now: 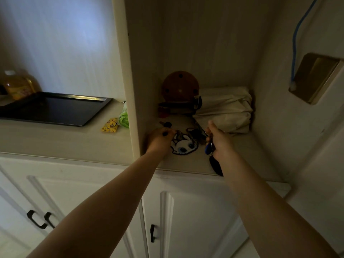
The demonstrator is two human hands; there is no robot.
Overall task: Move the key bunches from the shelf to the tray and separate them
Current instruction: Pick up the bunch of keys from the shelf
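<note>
Metal on the shelf: key bunch with a cat-face charm (184, 146) lying flat on the shelf (242, 151) floor, between both hands; charm nearest the shelf's front edge, keys and rings fanned toward the back.
Second bunch: blue fob (208, 148) and a dark tag (216, 165) hanging down from the right hand, long axis near vertical, tag dipping past the shelf lip.
Loose key: small dark-headed key (166, 124) further back, apart from the rest.
Left hand (160, 140): fingers curled down at the charm's left edge, touching the ring end; whether truly pinched on it, cannot tell.
Right hand (219, 141): closed on the blue-fob bunch, thumb raised.
Tray (55, 108): dark, on the counter to the left beyond the divider, well apart from the keys.
Long axis of charm bunch: roughly front-to-back, angled slightly right.
Risk, tangling: rings of both bunches lie close; lifting one could probably drag the other off the edge.
Risk, snag: hanging tag may catch the shelf lip on withdrawal.
Risk, dim light: the loose key is easy to miss.
</note>
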